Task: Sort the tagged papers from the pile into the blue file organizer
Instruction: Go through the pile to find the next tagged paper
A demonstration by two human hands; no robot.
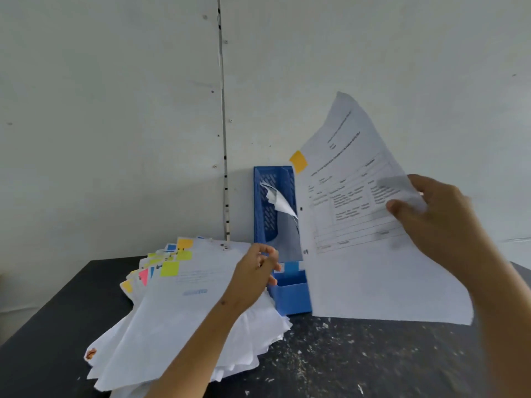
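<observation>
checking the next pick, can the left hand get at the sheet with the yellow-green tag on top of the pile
Probably yes. The left hand hovers empty over the far edge of the pile, and the top sheet with its yellow-green tag lies uncovered. The right hand holds its sheet off to the side.

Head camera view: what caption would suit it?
Right hand lifts an orange-tagged sheet toward the blue file organizer.

A black table [54, 317], flecked with white specks toward its right side, stood against a pale wall [115, 110]. A thin cable [222, 110] ran vertically down that wall.
</observation>
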